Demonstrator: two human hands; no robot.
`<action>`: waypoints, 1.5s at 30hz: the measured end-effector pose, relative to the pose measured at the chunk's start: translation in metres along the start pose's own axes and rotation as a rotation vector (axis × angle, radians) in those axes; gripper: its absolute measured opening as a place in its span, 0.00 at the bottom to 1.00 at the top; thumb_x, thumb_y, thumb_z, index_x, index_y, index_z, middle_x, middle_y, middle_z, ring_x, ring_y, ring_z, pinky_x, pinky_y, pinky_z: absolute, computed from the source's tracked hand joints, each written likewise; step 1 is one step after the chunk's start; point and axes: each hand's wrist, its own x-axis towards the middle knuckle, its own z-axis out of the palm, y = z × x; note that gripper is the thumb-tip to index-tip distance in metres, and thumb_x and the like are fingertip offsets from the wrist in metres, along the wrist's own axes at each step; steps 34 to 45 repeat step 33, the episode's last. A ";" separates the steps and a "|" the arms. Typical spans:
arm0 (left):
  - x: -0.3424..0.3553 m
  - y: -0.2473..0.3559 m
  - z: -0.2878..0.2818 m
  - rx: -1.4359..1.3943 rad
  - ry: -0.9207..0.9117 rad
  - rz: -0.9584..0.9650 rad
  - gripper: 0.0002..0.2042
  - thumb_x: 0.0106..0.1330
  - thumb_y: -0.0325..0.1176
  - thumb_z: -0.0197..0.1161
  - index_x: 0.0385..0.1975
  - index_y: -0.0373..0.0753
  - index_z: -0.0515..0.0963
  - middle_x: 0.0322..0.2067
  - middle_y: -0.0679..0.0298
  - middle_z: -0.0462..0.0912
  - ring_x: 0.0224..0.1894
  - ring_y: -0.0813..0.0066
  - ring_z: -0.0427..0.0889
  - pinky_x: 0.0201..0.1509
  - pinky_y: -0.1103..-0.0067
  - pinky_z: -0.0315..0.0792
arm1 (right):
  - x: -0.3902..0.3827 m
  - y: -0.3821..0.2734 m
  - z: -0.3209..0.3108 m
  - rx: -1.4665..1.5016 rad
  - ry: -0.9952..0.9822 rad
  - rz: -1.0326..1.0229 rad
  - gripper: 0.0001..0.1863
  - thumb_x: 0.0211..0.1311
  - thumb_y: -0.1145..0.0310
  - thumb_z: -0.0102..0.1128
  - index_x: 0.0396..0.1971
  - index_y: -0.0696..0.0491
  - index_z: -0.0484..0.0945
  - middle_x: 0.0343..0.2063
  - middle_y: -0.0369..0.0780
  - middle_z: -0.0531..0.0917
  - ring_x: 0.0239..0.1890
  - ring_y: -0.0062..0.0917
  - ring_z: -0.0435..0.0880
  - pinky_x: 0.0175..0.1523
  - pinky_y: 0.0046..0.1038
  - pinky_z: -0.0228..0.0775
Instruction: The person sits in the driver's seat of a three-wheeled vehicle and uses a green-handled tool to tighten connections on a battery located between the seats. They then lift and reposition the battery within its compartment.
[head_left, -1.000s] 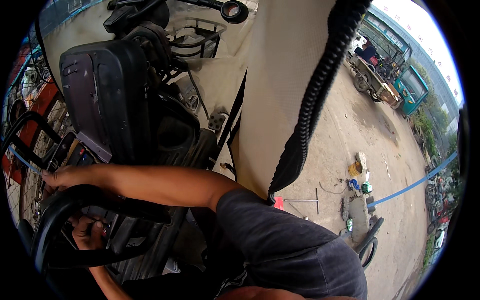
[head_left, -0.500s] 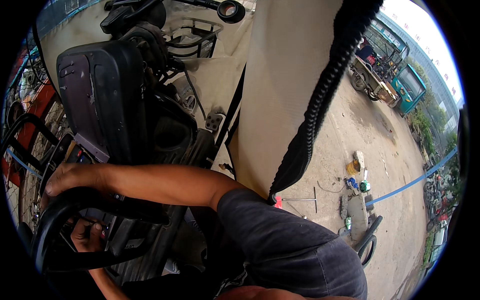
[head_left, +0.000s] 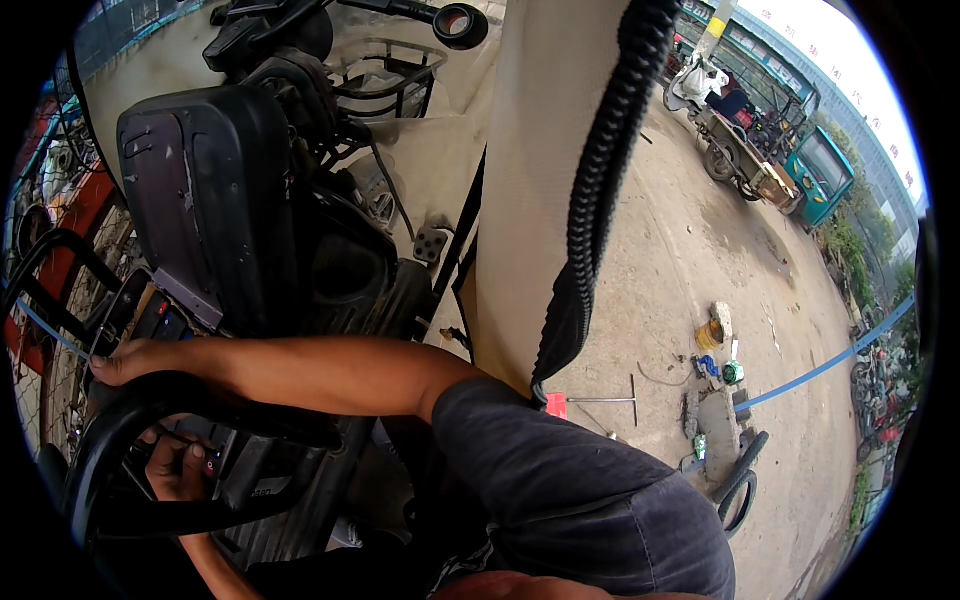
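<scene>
My right hand [head_left: 122, 362] reaches across from the right, at the left end of an open compartment [head_left: 160, 318] behind the black seat [head_left: 215, 190]. Its thumb is bent and the other fingers are mostly hidden; it looks closed round something I cannot make out. Lower down, inside the loop of a black tubular bar [head_left: 90, 470], is my left hand [head_left: 178, 472]. Its fingers are curled and pressed together beside a small red part [head_left: 210, 466]; whatever they hold is too small to name. Red and blue bits show in the compartment.
A tan cover [head_left: 530, 200] with a black zipper edge [head_left: 590, 200] hangs right of the seat. Ahead are a wire basket [head_left: 390, 75], a mirror [head_left: 461, 26] and a pedal [head_left: 431, 244]. A T-handled tool [head_left: 632, 400], a yellow can [head_left: 709, 334] and tyres [head_left: 740, 500] lie outside.
My right hand has shifted slightly, its thumb now showing more clearly, and more of the compartment is uncovered. The zipper edge has swung left. My left hand stays nearly in place.
</scene>
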 end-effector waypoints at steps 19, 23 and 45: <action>0.000 -0.003 0.003 -0.070 0.050 -0.009 0.06 0.67 0.22 0.63 0.29 0.35 0.72 0.28 0.62 0.81 0.31 0.77 0.79 0.37 0.82 0.72 | -0.017 -0.009 0.004 -0.208 0.004 -0.157 0.25 0.60 0.58 0.53 0.49 0.63 0.77 0.37 0.50 0.85 0.34 0.37 0.88 0.41 0.38 0.85; -0.001 -0.004 0.002 -0.048 0.070 -0.012 0.06 0.67 0.21 0.63 0.30 0.35 0.73 0.28 0.63 0.82 0.30 0.79 0.78 0.36 0.83 0.71 | -0.020 -0.012 0.018 -0.029 0.113 -0.004 0.27 0.61 0.55 0.47 0.47 0.64 0.79 0.39 0.53 0.86 0.39 0.44 0.87 0.48 0.45 0.83; -0.001 0.001 0.003 -0.041 0.055 -0.023 0.05 0.67 0.21 0.63 0.32 0.35 0.74 0.29 0.64 0.82 0.29 0.81 0.77 0.36 0.84 0.70 | -0.016 -0.006 0.000 -0.208 -0.003 -0.152 0.34 0.65 0.47 0.52 0.56 0.65 0.75 0.44 0.57 0.85 0.41 0.49 0.87 0.49 0.51 0.83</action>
